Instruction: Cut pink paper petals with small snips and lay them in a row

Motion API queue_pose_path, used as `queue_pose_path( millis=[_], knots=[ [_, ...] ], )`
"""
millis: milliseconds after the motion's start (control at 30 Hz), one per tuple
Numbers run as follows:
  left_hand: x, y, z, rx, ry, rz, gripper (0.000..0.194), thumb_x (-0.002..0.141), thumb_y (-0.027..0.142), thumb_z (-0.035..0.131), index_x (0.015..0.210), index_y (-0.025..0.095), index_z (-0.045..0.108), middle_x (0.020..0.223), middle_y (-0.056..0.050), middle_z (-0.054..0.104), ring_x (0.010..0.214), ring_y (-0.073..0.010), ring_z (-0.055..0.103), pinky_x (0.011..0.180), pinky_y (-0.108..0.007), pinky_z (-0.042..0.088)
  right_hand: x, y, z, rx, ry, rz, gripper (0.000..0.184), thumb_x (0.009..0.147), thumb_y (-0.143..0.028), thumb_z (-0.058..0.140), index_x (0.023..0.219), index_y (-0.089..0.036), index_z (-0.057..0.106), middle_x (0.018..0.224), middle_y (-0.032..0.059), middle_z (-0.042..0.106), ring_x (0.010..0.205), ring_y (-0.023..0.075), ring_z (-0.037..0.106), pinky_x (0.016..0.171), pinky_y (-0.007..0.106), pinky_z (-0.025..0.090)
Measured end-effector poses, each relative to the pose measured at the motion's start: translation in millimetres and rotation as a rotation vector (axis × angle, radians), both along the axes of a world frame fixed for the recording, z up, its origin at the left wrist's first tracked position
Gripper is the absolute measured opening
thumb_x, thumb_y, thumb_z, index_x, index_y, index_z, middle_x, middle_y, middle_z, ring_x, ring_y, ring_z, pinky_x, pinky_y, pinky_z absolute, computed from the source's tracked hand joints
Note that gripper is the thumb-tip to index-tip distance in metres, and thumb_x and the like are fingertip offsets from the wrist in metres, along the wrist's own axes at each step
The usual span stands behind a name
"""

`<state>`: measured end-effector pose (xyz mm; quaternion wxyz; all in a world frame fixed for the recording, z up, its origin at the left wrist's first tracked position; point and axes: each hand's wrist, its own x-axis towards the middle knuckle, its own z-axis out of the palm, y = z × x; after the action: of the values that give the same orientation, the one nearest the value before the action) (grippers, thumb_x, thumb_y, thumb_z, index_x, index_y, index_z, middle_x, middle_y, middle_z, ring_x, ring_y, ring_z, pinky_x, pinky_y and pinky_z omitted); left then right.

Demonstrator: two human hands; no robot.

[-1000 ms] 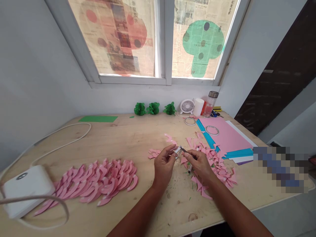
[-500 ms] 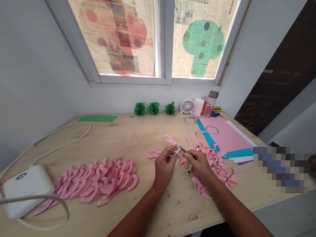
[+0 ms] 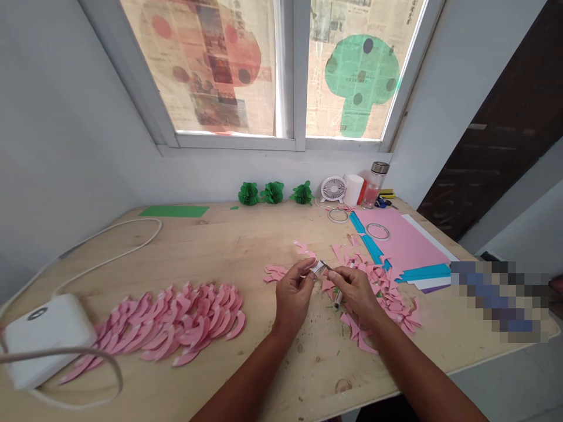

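White strip (image 3: 317, 268), head view: held up over the desk (image 3: 211, 237), just left of the scrap heap (image 3: 396, 308), between the two hands. Scrap heap taken as landmark for all positions below.

Left hand (image 3: 294, 296): left of the heap. Grip pinched closed, thumb against fingers, with the strip's near end between them.

Right hand (image 3: 358, 293): over the heap's left part. Grip closed around a dark slim tool (image 3: 325, 265); tool tip points at the strip, type too small to make out. Pale cylinder (image 3: 338, 299) shows beneath this hand; cannot tell whether it is held or lies on the desk.

Surroundings, same view. Small pink cluster (image 3: 275, 273): left of the heap, beyond the left hand. Curved pink pieces (image 3: 206, 313): well left of the heap, overlapping in rows, many with pale ends. White box (image 3: 53, 340): farther left again, beside the rows, cable (image 3: 101, 351) looping in front.

Pink sheet (image 3: 402, 237): behind and right of the heap, on top of blue and white sheets, one tape ring (image 3: 377, 232) lying on it. Second ring (image 3: 338, 216): behind the heap, on the desk. Small fan (image 3: 333, 189) and bottle (image 3: 375, 186): farther behind, near the wall. Three green paper ornaments (image 3: 272, 192): behind and left of the heap. Green strip (image 3: 175, 211): far behind and left.
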<state>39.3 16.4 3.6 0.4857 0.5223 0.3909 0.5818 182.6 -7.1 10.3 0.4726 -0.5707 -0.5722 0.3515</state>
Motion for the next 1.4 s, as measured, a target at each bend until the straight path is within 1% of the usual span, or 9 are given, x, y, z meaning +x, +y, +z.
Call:
queue_pose_path(
  millis=[233, 333, 500, 667, 867, 1000, 1167, 1400],
  knots=[
    [0.2, 0.6, 0.3, 0.004, 0.006, 0.002, 0.028, 0.071, 0.023, 0.061, 0.099, 0.019, 0.066, 0.096, -0.007, 0.069, 0.081, -0.0164, 0.063, 0.069, -0.025, 0.049, 0.3, 0.2, 0.3, -0.012, -0.002, -0.016, 0.038, 0.078, -0.048, 0.052, 0.07, -0.013, 0.065, 0.058, -0.0014, 0.042, 0.056, 0.0105, 0.036, 0.049, 0.022, 0.028],
    [0.5, 0.4, 0.9, -0.001, 0.005, 0.001, 0.028, 0.071, 0.023, 0.061, 0.099, 0.018, 0.066, 0.095, -0.007, 0.069, 0.08, -0.0161, 0.062, 0.068, -0.024, 0.049, -0.1, -0.1, -0.1, -0.024, 0.03, -0.023, 0.039, 0.077, -0.05, 0.052, 0.072, -0.013, 0.065, 0.059, -0.0016, 0.042, 0.055, 0.0105, 0.036, 0.049, 0.022, 0.028],
    [0.8, 0.2, 0.9, -0.003, -0.002, 0.0, 0.029, 0.07, 0.024, 0.061, 0.099, 0.018, 0.066, 0.093, -0.007, 0.069, 0.079, -0.0165, 0.063, 0.068, -0.025, 0.05, -1.4, -1.2, 0.0, -0.04, 0.08, -0.029, 0.04, 0.076, -0.052, 0.054, 0.07, -0.014, 0.063, 0.057, -0.0027, 0.038, 0.054, 0.01, 0.034, 0.048, 0.022, 0.027],
    [0.3, 1.0, -0.2, -0.031, -0.024, -0.008, 0.03, 0.07, 0.024, 0.061, 0.099, 0.018, 0.066, 0.096, -0.007, 0.069, 0.083, -0.0173, 0.063, 0.072, -0.026, 0.05, -1.2, -0.9, -0.6, -0.039, 0.103, -0.014, 0.038, 0.077, -0.05, 0.054, 0.071, -0.013, 0.063, 0.059, -0.0018, 0.04, 0.056, 0.0102, 0.036, 0.048, 0.021, 0.028],
    [0.8, 1.7, 1.3, -0.069, -0.06, 0.002, 0.031, 0.068, 0.025, 0.063, 0.098, 0.017, 0.066, 0.095, -0.008, 0.069, 0.085, -0.0184, 0.064, 0.072, -0.027, 0.05, -0.9, -0.5, -0.6, -0.061, 0.118, 0.018, 0.039, 0.076, -0.052, 0.054, 0.073, -0.014, 0.063, 0.06, -0.0016, 0.043, 0.056, 0.0106, 0.038, 0.047, 0.021, 0.029],
    [0.6, 1.6, 1.3, -0.046, -0.055, 0.012, 0.03, 0.069, 0.024, 0.062, 0.098, 0.017, 0.066, 0.095, -0.008, 0.069, 0.086, -0.0187, 0.064, 0.072, -0.027, 0.05, -1.1, -0.5, -0.1, -0.059, 0.143, 0.033, 0.038, 0.076, -0.051, 0.054, 0.073, -0.014, 0.064, 0.06, -0.0014, 0.046, 0.057, 0.0109, 0.04, 0.049, 0.021, 0.03],
    [-0.4, 0.4, 1.3, -0.01, -0.035, -0.001, 0.029, 0.071, 0.023, 0.061, 0.099, 0.018, 0.066, 0.096, -0.008, 0.069, 0.084, -0.0181, 0.063, 0.072, -0.027, 0.05, -1.8, -0.4, 0.6, -0.069, 0.161, 0.045, 0.036, 0.076, -0.049, 0.055, 0.074, -0.013, 0.064, 0.061, -0.0012, 0.046, 0.057, 0.0108, 0.04, 0.049, 0.021, 0.03],
    [-1.0, -0.3, 5.0, -0.034, -0.037, -0.002, 0.029, 0.07, 0.023, 0.06, 0.098, 0.018, 0.065, 0.097, -0.008, 0.069, 0.087, -0.0183, 0.063, 0.072, -0.026, 0.049, -2.7, -0.9, 2.3, -0.075, 0.151, 0.055, 0.04, 0.075, -0.052, 0.054, 0.075, -0.013, 0.063, 0.061, -0.0007, 0.045, 0.058, 0.0111, 0.04, 0.05, 0.021, 0.032]
  ],
)
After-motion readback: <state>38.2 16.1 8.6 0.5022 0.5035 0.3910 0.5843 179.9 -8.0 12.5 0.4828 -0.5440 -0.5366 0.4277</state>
